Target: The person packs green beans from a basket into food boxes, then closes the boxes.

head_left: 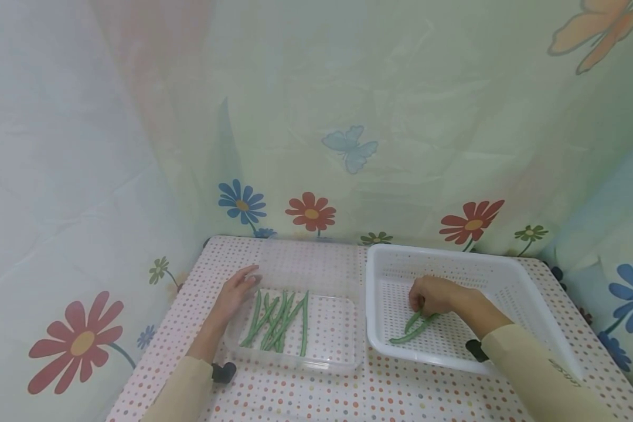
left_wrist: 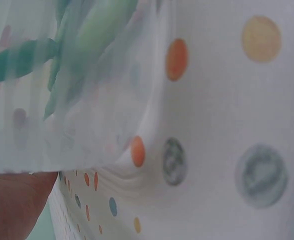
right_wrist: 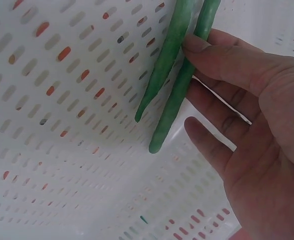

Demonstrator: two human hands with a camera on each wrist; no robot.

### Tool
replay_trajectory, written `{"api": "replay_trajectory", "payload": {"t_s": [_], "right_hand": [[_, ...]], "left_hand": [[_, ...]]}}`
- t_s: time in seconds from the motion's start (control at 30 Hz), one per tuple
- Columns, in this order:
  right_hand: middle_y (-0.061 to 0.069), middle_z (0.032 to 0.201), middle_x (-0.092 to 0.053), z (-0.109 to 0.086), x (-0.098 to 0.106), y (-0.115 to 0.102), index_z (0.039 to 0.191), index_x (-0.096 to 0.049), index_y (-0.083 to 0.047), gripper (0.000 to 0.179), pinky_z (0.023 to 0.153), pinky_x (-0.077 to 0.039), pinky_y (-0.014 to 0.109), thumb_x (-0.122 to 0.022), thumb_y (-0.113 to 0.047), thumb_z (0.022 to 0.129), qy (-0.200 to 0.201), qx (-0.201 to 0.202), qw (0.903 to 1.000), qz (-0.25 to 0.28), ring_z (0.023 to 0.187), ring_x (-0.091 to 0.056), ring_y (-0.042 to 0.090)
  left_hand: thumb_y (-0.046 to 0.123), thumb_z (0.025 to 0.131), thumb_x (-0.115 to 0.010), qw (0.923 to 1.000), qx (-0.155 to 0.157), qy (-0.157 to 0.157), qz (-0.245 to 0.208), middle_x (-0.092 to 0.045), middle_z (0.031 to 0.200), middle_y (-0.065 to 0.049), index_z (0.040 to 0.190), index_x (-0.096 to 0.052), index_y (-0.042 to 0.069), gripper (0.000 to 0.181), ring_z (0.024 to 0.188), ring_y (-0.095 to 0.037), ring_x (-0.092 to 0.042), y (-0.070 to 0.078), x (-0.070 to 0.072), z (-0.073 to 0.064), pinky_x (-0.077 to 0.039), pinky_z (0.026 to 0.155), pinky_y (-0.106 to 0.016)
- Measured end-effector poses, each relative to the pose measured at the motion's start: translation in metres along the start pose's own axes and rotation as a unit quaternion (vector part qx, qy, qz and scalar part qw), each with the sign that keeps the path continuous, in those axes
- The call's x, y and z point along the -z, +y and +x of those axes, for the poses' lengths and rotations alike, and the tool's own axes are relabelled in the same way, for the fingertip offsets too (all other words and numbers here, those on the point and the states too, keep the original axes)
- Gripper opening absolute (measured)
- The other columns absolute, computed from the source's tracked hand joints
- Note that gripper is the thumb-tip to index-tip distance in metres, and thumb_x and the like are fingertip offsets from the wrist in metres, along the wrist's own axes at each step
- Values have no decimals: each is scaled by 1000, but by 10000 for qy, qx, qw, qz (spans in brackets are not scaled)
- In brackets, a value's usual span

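Observation:
Inside the white basket, my right hand [head_left: 434, 295] pinches a green bean [right_wrist: 176, 102] between thumb and fingers. A second green bean [right_wrist: 162, 65] lies right beside it, against the thumb tip. On the left, my left hand [head_left: 235, 291] rests at the left side of a clear plastic container [head_left: 329, 364], its fingers loosely extended along the rim. Several green beans [head_left: 304, 328] lie in that container, mostly crossing each other in its left half. Seen from the left wrist, the clear wall [left_wrist: 102, 135] covers most of the hand, leaving a part [left_wrist: 17, 205] at the lower left.
The white perforated basket [head_left: 377, 305] stands right of the clear container, their sides close together. A clear lid [head_left: 311, 264] extends behind the container. Both stand on a dotted tablecloth [head_left: 390, 392]. A flowered curtain [head_left: 274, 146] hangs behind the table and at both sides.

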State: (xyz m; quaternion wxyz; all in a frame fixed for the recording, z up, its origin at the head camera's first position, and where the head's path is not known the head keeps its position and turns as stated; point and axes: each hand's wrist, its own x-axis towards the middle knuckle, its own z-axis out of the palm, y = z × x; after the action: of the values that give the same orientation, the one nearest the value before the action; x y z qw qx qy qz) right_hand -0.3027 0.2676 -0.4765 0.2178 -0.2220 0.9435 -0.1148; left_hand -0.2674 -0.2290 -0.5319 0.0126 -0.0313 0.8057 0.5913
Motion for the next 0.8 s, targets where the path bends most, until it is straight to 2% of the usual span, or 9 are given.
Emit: {"api": "replay_trajectory", "payload": {"t_s": [0.3,0.53,0.8], "right_hand": [[-5,80,-67,0,-1,1,79,-75,-18,25,68,-51,29,-83,6,80,4,29,9999,100,76,-57,15],[-5,80,-67,3,-2,3,78,-74,-19,26,67,-50,28,-82,6,80,-37,86,9999,110,75,-56,14],[-5,80,-66,1,0,2,78,-73,-18,25,68,-51,30,-82,6,80,-69,69,9999,53,75,-56,14]], "left_hand": [[36,110,-49,10000,68,-17,37,-62,149,-8,151,-53,29,41,152,-34,-42,0,0,0,-29,127,-57],[37,110,-48,10000,28,-20,61,-62,149,-8,151,-53,27,42,155,-34,-37,0,1,-1,-25,128,-58],[39,110,-48,10000,31,-16,64,-62,149,-7,151,-53,28,43,151,-32,-44,0,1,0,-29,127,-57]]}}
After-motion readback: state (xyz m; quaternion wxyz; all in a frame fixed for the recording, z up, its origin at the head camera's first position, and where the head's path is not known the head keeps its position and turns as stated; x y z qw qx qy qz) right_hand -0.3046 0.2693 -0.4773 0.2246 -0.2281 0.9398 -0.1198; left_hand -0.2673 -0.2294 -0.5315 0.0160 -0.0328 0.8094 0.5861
